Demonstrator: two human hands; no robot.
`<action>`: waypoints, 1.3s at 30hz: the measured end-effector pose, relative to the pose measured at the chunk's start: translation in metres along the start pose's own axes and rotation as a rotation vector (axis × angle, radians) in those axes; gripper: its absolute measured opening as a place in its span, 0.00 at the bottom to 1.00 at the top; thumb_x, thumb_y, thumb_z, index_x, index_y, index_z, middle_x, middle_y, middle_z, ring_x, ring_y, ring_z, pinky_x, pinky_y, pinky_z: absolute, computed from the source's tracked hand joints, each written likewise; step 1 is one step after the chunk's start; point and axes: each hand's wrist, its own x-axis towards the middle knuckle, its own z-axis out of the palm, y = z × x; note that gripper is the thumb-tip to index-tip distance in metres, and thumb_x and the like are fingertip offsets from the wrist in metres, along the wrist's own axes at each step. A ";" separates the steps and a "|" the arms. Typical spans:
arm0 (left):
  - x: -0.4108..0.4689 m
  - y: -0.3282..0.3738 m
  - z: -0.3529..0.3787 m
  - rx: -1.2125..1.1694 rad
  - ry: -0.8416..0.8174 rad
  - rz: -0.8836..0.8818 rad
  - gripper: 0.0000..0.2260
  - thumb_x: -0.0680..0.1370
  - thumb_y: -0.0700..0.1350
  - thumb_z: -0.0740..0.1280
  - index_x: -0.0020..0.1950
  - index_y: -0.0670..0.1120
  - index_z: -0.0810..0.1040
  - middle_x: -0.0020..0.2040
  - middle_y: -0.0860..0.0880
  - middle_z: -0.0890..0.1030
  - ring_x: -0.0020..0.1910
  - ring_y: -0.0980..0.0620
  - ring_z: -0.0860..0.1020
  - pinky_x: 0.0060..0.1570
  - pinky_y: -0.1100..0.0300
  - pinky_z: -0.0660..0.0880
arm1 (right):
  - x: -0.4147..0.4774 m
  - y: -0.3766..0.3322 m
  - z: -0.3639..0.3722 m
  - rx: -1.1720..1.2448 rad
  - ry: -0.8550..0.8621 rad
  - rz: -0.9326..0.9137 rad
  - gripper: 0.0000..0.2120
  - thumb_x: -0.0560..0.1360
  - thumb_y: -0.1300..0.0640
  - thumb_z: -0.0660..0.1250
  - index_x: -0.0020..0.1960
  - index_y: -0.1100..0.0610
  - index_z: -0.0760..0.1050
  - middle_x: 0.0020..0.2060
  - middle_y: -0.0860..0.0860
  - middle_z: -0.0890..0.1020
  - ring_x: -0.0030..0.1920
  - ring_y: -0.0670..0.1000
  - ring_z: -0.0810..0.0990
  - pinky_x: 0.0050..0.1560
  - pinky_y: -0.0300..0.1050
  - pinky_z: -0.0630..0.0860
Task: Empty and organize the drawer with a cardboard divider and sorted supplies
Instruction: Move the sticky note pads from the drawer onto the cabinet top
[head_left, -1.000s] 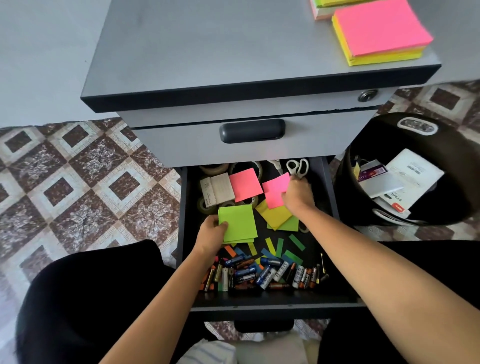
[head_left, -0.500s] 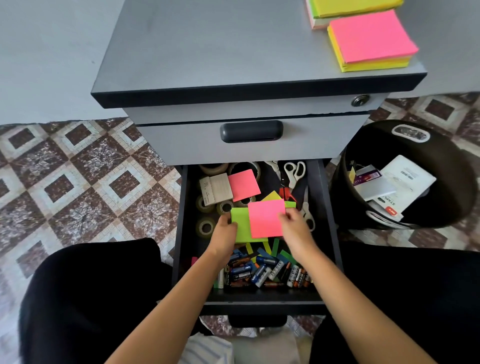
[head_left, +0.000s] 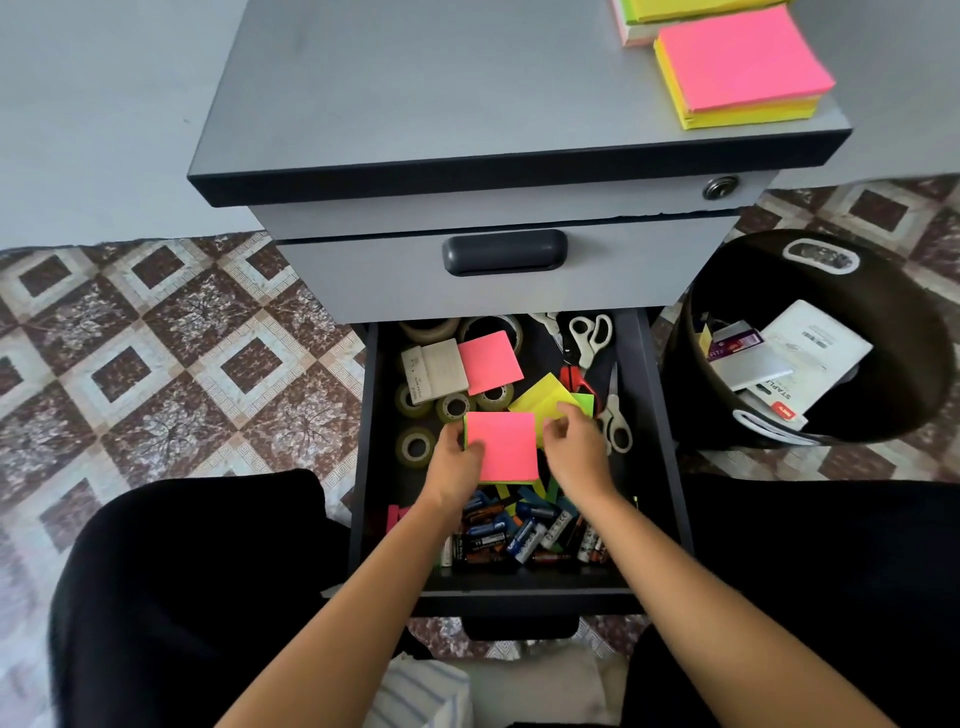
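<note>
The lower drawer (head_left: 367, 467) of a grey cabinet is pulled out. My left hand (head_left: 457, 457) grips a stack of sticky notes (head_left: 506, 447), pink on top with green beneath. My right hand (head_left: 574, 441) sits just right of that stack, fingers curled over loose yellow notes (head_left: 543, 397) and a green note (head_left: 584, 402). Another pink pad (head_left: 491, 361) lies further back beside a beige pad (head_left: 436, 370). Tape rolls (head_left: 415, 447) fill the left side. Scissors (head_left: 589, 338) lie at the back right. Several batteries (head_left: 519, 535) and coloured paper strips pile at the drawer's front.
On the cabinet top (head_left: 441, 88) sit stacked sticky-note pads (head_left: 743, 67), pink over yellow. A black bin (head_left: 883, 291) holding papers and cards stands to the right. The upper drawer with a dark handle (head_left: 504, 252) is closed. My knees in black flank the drawer.
My right hand brought a pink note from the back right onto the green notes in my left hand, squared it there, and has let go and shifted right onto the yellow notes.
</note>
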 end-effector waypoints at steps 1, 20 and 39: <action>0.001 -0.001 -0.003 -0.002 0.007 -0.008 0.18 0.81 0.38 0.56 0.70 0.43 0.62 0.55 0.47 0.72 0.54 0.50 0.72 0.53 0.56 0.70 | 0.009 0.003 -0.003 -0.074 0.047 -0.017 0.20 0.79 0.56 0.60 0.69 0.60 0.67 0.61 0.58 0.74 0.58 0.56 0.75 0.54 0.45 0.73; 0.001 -0.003 -0.015 -0.018 0.030 -0.055 0.17 0.81 0.40 0.57 0.70 0.43 0.62 0.60 0.44 0.74 0.57 0.46 0.74 0.56 0.50 0.74 | 0.033 0.001 -0.020 -0.393 0.051 -0.035 0.13 0.78 0.58 0.62 0.59 0.64 0.73 0.58 0.59 0.74 0.57 0.59 0.75 0.51 0.49 0.74; -0.040 0.033 0.016 -0.243 -0.080 0.028 0.11 0.79 0.38 0.56 0.59 0.47 0.70 0.46 0.46 0.79 0.43 0.48 0.78 0.39 0.54 0.75 | -0.049 -0.035 -0.046 0.322 -0.067 0.096 0.15 0.82 0.58 0.53 0.68 0.57 0.64 0.49 0.53 0.73 0.55 0.59 0.76 0.49 0.52 0.74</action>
